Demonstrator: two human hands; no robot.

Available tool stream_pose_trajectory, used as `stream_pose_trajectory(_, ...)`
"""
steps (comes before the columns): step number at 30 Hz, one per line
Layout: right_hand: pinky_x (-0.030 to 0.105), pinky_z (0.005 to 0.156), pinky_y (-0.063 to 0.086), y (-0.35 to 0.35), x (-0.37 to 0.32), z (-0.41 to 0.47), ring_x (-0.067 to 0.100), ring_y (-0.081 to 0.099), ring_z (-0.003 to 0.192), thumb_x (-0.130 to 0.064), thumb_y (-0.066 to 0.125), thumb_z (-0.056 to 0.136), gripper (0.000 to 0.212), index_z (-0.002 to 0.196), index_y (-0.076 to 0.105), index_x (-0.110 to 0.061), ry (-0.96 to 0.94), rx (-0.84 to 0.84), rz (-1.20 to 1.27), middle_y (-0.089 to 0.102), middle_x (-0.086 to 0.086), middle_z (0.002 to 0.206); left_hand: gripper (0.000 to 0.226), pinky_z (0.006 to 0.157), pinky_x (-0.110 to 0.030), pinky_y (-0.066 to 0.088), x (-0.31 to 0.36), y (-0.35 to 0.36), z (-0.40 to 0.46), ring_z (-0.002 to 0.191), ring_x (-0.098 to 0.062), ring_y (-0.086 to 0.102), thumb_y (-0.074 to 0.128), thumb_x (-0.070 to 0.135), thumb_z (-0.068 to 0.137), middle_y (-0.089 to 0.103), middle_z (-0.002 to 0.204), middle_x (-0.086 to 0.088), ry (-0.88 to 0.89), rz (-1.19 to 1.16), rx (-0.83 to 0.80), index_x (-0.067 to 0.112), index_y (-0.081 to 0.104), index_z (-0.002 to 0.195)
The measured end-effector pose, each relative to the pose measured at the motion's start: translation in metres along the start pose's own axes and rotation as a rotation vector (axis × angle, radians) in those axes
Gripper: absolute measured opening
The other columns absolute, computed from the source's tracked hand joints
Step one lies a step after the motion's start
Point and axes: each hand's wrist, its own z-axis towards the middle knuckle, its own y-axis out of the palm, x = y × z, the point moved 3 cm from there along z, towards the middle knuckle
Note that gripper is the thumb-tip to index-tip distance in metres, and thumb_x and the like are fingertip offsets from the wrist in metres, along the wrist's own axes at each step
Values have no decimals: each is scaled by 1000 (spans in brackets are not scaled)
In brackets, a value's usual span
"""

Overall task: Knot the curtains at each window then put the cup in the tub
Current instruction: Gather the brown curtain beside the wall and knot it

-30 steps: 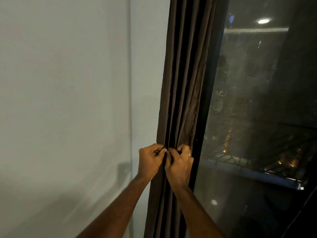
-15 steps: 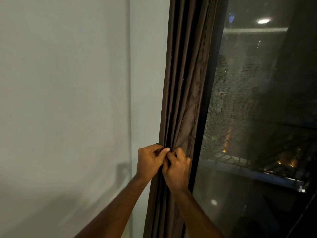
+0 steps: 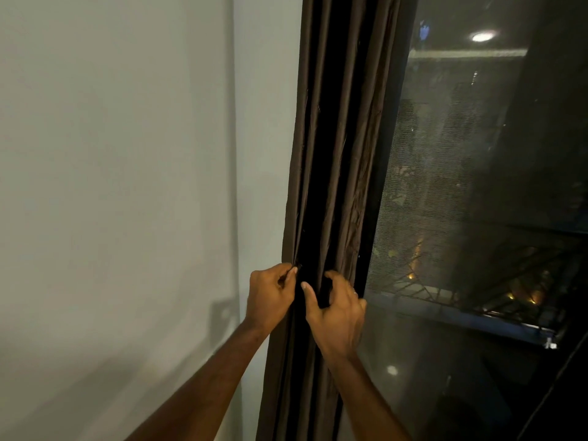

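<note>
On the left, from 9 o'clock to 11 o'clock, is a plain white wall. Next comes the brown curtain, hanging straight down from 12 o'clock to 6 o'clock, not knotted yet. The left hand pinches its left edge. The right hand has curled fingers hooked around the folds. At 3 o'clock is the dark window. To do this well, I think both hands should gather every fold into one thick bunch before looping it. No cup or tub shows.
</note>
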Motion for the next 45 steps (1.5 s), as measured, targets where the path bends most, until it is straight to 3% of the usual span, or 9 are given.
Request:
stream_pose_trajectory(5,38,59,57,-2,2,10,18,62,64,-12,72,91,2,91,70,-12,47,67,92,64,0,81,22,57,-11,45,0,1,-2,55,-7,60,64,17,97,60,60,18,-14,-7,12,10,74,79)
stream_pose_trajectory(7,30,55,53,-3,-1,11,13,56,56,-7,71,91,12,82,65,-12,30,59,69,59,-5,69,24,54,-16,46,0,0,-2,54,-10,59,64,17,98,60,59,13,-3,-3,18,10,73,76)
stream_pose_trajectory(14,42,61,54,9,-13,-7,22,60,64,11,68,84,17,78,63,-4,-10,-71,120,62,5,72,32,52,-15,39,10,7,-6,48,-8,50,62,18,97,51,55,18,18,1,-21,12,65,65)
stream_pose_trajectory(23,43,71,56,11,-15,-9,20,63,71,7,70,86,9,83,70,-1,-53,-137,192,65,7,78,25,55,-11,45,17,6,-8,54,-7,61,64,17,95,59,59,22,25,-22,-44,14,72,72)
stream_pose_trajectory(27,41,77,57,14,-14,-8,19,65,77,3,68,90,8,95,73,0,-49,-187,213,68,7,84,27,58,-29,57,18,5,-7,59,-13,68,67,30,94,71,65,7,35,-26,-34,9,77,80)
stream_pose_trajectory(31,35,77,56,7,-13,-12,10,62,86,5,70,87,15,95,76,-6,-137,-173,310,68,2,91,29,49,-42,49,10,0,-1,47,-15,56,68,14,96,60,54,0,42,47,-28,4,68,68)
stream_pose_trajectory(36,17,82,41,-10,6,-6,12,47,97,-33,84,81,40,101,56,-12,106,116,223,46,-5,104,29,51,-13,37,6,-5,0,45,-5,49,68,11,95,47,53,21,53,74,-32,9,66,66)
stream_pose_trajectory(40,25,73,46,-8,13,2,21,60,83,-9,75,88,14,91,62,-5,79,55,156,60,4,88,31,54,-10,34,6,-3,-1,45,-4,46,69,11,95,45,53,19,43,91,-25,5,64,65)
stream_pose_trajectory(45,27,62,43,-10,20,-1,18,53,66,-3,75,87,18,77,61,-6,115,98,101,55,3,75,29,50,-20,38,7,-1,-4,44,-8,47,69,13,95,53,52,6,42,80,-10,3,68,68)
